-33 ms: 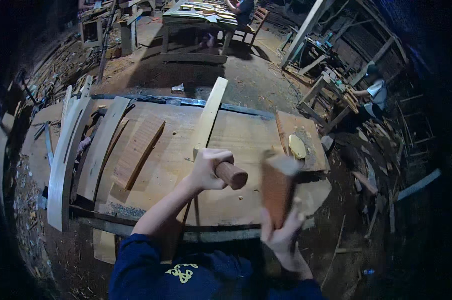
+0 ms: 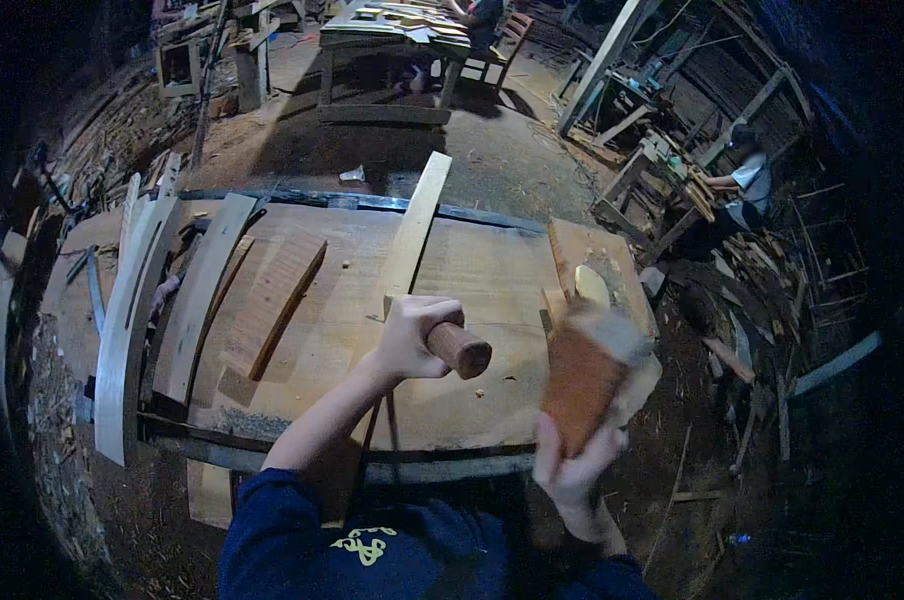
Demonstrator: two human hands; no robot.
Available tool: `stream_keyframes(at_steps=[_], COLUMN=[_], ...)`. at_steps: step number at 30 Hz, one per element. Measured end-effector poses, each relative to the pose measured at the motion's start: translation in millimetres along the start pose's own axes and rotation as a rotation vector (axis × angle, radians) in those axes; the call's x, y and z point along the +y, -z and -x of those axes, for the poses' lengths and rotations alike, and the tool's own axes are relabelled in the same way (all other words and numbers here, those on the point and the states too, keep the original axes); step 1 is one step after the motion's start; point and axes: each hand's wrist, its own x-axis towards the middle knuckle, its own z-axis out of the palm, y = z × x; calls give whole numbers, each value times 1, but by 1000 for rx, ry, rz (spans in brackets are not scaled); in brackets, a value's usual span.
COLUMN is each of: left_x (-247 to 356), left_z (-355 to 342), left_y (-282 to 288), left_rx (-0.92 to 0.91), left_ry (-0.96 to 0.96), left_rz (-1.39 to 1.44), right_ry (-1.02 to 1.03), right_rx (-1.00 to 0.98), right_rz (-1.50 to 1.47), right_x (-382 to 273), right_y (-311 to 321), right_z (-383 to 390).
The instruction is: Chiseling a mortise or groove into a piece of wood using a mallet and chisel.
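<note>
My left hand point(image 2: 414, 335) is closed round a thick, brown wooden handle point(image 2: 460, 350), its blunt end toward me; whatever lies beyond the fist is hidden. Just past this hand, a long pale wooden strip point(image 2: 420, 222) runs away over the workbench point(image 2: 482, 270) and beyond its far edge. On the right, my right hand point(image 2: 577, 475) grips a reddish-brown wooden block point(image 2: 582, 375) by its near end. The block is raised and tilted, its pale far end smeared by motion. Between the block and the handle there is a gap.
A thick brown board point(image 2: 277, 300) and several long, curved-looking slats point(image 2: 207, 290) lie on the bench's left. At the right sit a board point(image 2: 607, 250) and a pale oval piece point(image 2: 592, 287). Further off, a person point(image 2: 747, 180) works at right, near a table point(image 2: 392, 45) stacked with wood.
My right hand has swung the wooden block a little rightward, and its face is turned more toward me. The left hand stays at about the same place on the handle.
</note>
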Motion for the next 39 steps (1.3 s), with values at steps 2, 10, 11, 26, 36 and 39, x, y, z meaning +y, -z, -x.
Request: stream_keyframes(at_steps=[2, 10, 11, 26, 36, 39], left_x=[-1, -3, -3, -7, -7, -7], left_z=[0, 1, 0, 0, -1, 0], left_y=[-2, 0, 1, 1, 1, 3], left_rx=[-8, 21, -38, -6, 38, -19], left_ry=[-50, -115, -44, -67, -140, -64], left_rz=[56, 1, 26, -4, 8, -21], right_ry=[174, -132, -15, -142, 53, 203], right_rx=[250, -413, -244, 117, -265, -107], right_rz=[-81, 57, 51, -357, -123, -400], right_x=[-1, -29, -28, -36, -36, -26], right_y=[1, 0, 4, 2, -7, 4], right_z=[3, -29, -30, -32, -37, -44])
